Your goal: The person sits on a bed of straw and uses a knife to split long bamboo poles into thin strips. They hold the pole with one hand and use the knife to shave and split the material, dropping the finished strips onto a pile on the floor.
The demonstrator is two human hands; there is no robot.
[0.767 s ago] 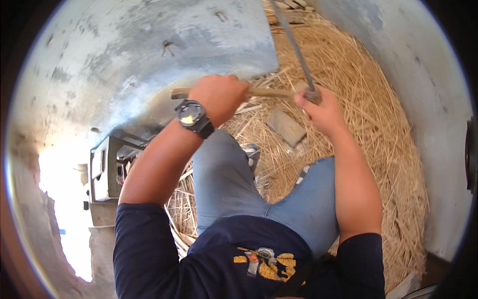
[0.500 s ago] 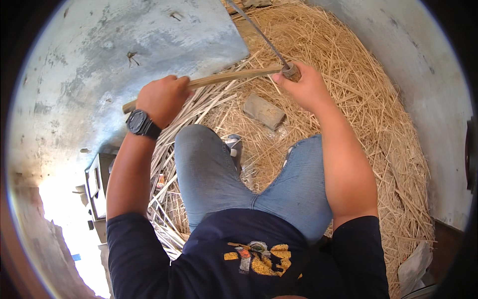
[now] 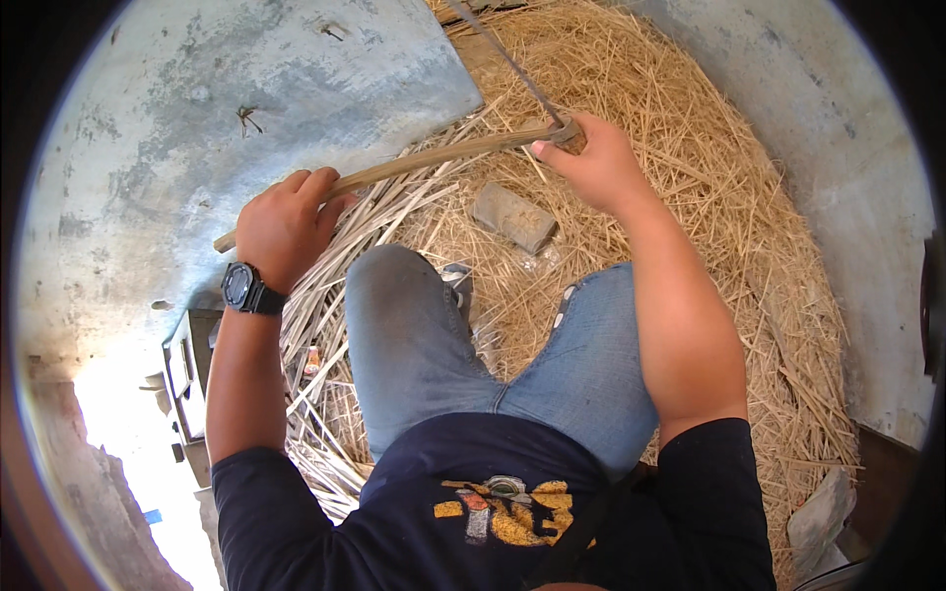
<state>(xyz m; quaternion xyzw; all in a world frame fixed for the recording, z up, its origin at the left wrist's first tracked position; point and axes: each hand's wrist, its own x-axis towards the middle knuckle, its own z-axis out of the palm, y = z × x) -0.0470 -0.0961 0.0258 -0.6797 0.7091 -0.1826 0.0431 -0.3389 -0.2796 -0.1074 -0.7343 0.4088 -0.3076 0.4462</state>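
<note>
A split bamboo stick point(image 3: 439, 159) spans the space between my hands, slanting down to the left. My left hand point(image 3: 284, 225), with a black watch on its wrist, is closed around the stick near its left end. My right hand point(image 3: 598, 165) is closed on the short wooden grip of a knife, whose long thin blade point(image 3: 506, 62) points up and to the left. The stick's right end meets the knife by my right thumb; whether that hand also pinches the stick is hard to see.
Below the stick, a grey-brown block point(image 3: 515, 217) lies on loose straw-like shavings point(image 3: 709, 246). Long pale strips point(image 3: 325, 286) are heaped left of my knees. A blue-grey wall panel point(image 3: 246, 108) stands at the left, and another wall point(image 3: 828, 128) at the right.
My left hand has slid left and down along with the stick, and its fingers look looser. My right hand with the knife has shifted slightly left and up.
</note>
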